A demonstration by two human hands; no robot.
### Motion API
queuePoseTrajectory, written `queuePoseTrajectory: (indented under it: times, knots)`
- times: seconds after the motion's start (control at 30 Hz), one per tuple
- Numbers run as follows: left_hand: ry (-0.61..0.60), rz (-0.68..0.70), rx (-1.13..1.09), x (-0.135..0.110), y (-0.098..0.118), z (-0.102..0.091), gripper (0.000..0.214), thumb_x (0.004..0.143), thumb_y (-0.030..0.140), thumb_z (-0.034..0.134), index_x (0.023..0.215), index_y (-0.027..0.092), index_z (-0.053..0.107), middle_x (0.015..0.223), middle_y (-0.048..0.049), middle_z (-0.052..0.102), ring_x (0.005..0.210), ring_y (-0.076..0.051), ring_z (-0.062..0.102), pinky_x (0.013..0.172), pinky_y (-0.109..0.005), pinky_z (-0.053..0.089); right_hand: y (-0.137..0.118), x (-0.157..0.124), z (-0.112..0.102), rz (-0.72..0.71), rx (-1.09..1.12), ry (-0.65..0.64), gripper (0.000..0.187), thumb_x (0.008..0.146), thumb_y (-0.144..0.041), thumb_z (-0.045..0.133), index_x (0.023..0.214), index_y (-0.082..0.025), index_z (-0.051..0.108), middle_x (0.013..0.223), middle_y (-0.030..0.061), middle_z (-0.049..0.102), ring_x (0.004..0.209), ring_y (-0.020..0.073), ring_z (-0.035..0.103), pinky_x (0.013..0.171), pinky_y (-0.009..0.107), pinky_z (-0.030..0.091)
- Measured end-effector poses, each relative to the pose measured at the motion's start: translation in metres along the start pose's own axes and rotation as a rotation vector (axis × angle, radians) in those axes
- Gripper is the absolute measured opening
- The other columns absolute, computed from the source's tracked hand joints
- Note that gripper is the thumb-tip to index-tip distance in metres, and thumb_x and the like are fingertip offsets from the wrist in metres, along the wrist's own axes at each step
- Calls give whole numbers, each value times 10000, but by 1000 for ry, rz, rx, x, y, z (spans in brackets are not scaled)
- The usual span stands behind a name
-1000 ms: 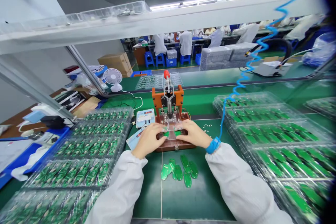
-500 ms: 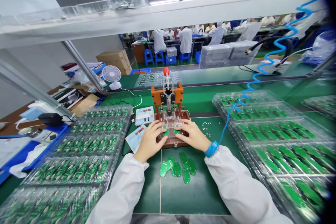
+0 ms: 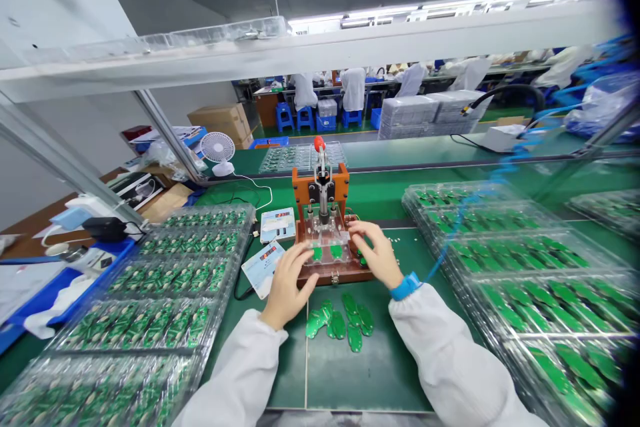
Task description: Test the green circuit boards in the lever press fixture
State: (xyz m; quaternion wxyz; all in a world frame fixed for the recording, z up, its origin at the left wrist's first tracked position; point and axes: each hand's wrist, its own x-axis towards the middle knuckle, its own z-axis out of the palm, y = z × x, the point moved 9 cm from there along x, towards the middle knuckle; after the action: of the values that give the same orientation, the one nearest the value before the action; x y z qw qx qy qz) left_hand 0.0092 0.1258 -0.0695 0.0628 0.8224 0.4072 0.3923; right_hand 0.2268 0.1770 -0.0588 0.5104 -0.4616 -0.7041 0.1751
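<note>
The left hand (image 3: 286, 288) has its fingers loosely spread at the front corner of the brown press jig (image 3: 334, 275), while the right hand (image 3: 376, 255) curls over its clear plate (image 3: 327, 237). Two green PCBs (image 3: 336, 251) sit in the plate, with more piled on the mat (image 3: 325, 380) just below.

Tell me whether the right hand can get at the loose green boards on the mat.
Probably yes: the right hand sits over the edge of the wooden base, and the loose green boards lie just in front on the mat, with nothing visible in the way.
</note>
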Motion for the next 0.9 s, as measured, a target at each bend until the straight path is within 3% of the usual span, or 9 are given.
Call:
queuePoseTrajectory:
  times: [0.1,0.2,0.3,0.37,0.5,0.6,0.73,0.83,0.9]
  knots:
    - [-5,124,-21,-17,26,3,301,966,219,577,1267,215,585,1310,-113,662,1294,-271,571,1094,-496,479,-10,34,-30,32,68,204,355,1021,-416,426,1255,-195,575,1271,165,650,1164,282,630,978,475,537]
    - [-121,244,12,-30,44,22,367,966,227,582,1330,182,568,1394,-145,620,1376,-298,515,1120,-515,475,-42,86,-43,-34,123,236,389,994,-406,478,1332,-217,515,1391,145,590,1267,258,581,1035,442,512]
    - [-182,244,37,-34,42,32,403,981,242,564,1378,177,545,1461,-156,571,1414,-303,484,1149,-539,458,-77,146,-41,-102,135,178,428,978,-420,541,1364,-236,522,1417,98,596,1353,245,511,1170,458,385]
    - [-183,236,35,-33,38,33,384,981,239,559,1361,182,560,1455,-156,579,1396,-297,508,1151,-543,459,-90,185,-28,-64,150,69,441,991,-478,543,1332,-200,570,1275,96,678,1294,261,554,1197,511,330]
    - [-176,227,34,-33,38,31,312,978,226,556,1282,176,610,1442,-159,590,1375,-300,530,1140,-546,473,-110,228,-9,4,204,-82,510,1027,-530,479,1125,-76,690,931,80,718,981,235,682,1024,510,508]
    - [-194,212,40,-34,38,33,267,984,219,552,1234,176,634,1453,-154,580,1385,-305,517,1143,-557,470,-146,211,-17,-116,228,-68,383,1039,-411,521,1194,-106,696,961,45,718,944,188,689,970,414,554]
    - [-212,197,36,-34,38,36,255,988,208,536,1217,186,648,1456,-156,574,1395,-312,505,1141,-569,467,-202,130,-44,-441,75,61,325,1068,-321,487,1341,-248,646,1169,9,729,1080,186,688,1013,393,551]
    - [-205,185,22,-34,36,36,249,978,184,536,1194,195,660,1452,-155,573,1391,-314,507,1134,-569,471,-214,77,-45,-542,-58,62,383,1066,-234,486,1429,-320,574,1273,-4,713,1157,202,676,1031,406,560]
    - [-199,182,15,-35,36,37,249,972,169,536,1186,197,661,1458,-154,565,1389,-313,504,1129,-571,471,-211,58,-41,-569,-96,63,437,1052,-191,502,1458,-347,541,1303,-5,702,1182,216,668,1028,419,571]
